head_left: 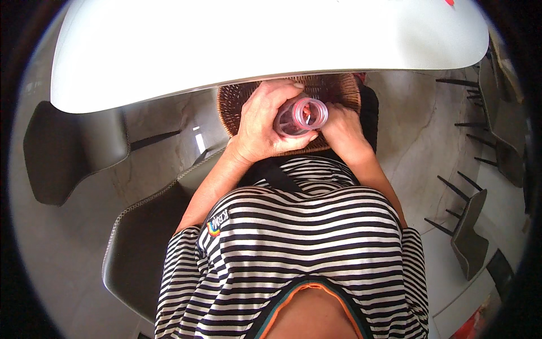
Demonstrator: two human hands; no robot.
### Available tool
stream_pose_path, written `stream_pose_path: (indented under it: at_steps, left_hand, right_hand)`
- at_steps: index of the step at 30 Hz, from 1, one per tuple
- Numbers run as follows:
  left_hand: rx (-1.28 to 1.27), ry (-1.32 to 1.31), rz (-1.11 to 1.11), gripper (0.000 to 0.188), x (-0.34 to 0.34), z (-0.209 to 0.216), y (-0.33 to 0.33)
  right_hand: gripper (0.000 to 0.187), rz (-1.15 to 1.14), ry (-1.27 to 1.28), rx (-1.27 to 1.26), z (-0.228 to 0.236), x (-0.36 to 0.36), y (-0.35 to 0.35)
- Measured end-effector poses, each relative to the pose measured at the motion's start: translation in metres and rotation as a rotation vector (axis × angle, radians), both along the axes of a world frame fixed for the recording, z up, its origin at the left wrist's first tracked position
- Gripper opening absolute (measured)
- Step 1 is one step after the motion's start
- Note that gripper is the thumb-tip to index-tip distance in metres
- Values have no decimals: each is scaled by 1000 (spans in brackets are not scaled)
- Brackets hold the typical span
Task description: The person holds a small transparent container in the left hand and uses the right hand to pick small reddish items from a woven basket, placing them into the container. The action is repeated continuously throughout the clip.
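Overexposed tabletop (pixel 254 45), black fisheye rim

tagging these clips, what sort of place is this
Probably a dining room or eatery, though I can't be sure: a white table, several grey chairs and a stone-look floor.

A person in a short-sleeved knit top (pixel 305 226), boldly banded in black and white, is seen from above. The stripes circle the chest and repeat, more narrowly, on the left sleeve (pixel 179 268) and right sleeve (pixel 416 274). A rounded neckline (pixel 309 284) is trimmed in black, dark green and bright orange. On the wearer's left chest sits a small rainbow-coloured arc (pixel 213 228) beside pale lettering (pixel 224 217). A plain black strip (pixel 279 176) crosses the stripes at the waist. Forearms, left hand (pixel 264 117) and right hand (pixel 345 130) are bare.
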State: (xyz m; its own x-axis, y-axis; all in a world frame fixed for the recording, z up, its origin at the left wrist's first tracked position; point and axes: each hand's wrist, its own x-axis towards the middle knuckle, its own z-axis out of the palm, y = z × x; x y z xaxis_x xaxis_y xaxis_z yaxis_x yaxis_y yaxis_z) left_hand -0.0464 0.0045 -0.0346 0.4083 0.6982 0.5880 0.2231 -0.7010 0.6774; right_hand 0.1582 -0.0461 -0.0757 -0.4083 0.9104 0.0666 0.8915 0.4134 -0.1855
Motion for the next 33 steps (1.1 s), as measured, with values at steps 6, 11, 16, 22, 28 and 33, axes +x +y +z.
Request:
stream_pose_path:
  at_steps: [6,11,16,22,28,33]
  left_hand:
    - [-30,2,11,76,-3,0,-1]
    - [-18,-1,9,75,-3,-2,0]
    - [-13,-28,43,75,-7,-1,1]
    - [-12,-28,31,75,-5,-3,0]
    - [-9,-18,41,75,-7,-1,-1]
    - [-38,-50,28,77,-9,-6,0]
  right_hand:
    - [9,15,103,-148,-6,-1,-2]
    - [8,-98,236,-177,12,-3,3]
    - [12,-228,701,-91,81,-1,11]
    - [19,44,967,297,143,-26,26]
    - [20,22,873,342,128,-23,27]
    - [17,-149,300,202,72,-3,33]
